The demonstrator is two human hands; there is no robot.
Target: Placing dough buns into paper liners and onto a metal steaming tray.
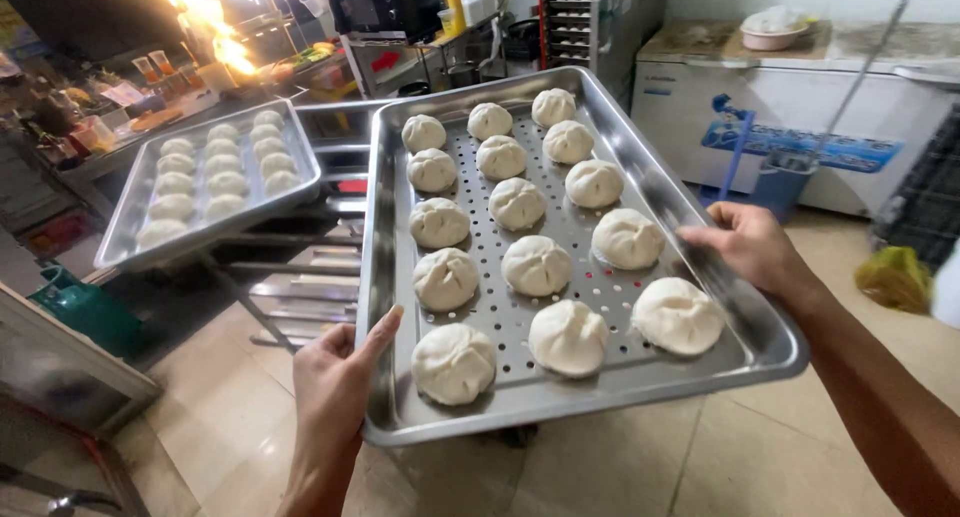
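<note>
- I had the perforated stainless-steel baking tray (650,192) held up in the air between both hands, tilted slightly, with nothing under it but the tiled floor (600,467).
- My left hand (335,382) gripped the tray's near left corner, thumb laid over the rim and the fingers hidden beneath the metal.
- My right hand (750,245) clasped the tray's right rim, fingers curled over the edge; how far they wrapped underneath I could not tell.
- On the tray sat fourteen round white pleated dough buns (537,265) in three rows, none touching its neighbour. All looked raw and pale, so as far as I could judge the shaping and laying-out were done and the cooking was not.
- To the left of the tray and further off, a second steel tray of similar pale buns (215,172) rested on a metal rack (300,267), already put down.
- Beyond that second tray a bright flame (215,27) burned over a cluttered worktop (150,117).
- To the right of the tray stood a white chest freezer (800,97), with a blue bucket (780,177) in front of it.
- The tray I held was not yet set on any rack or worktop; that was what remained.
</note>
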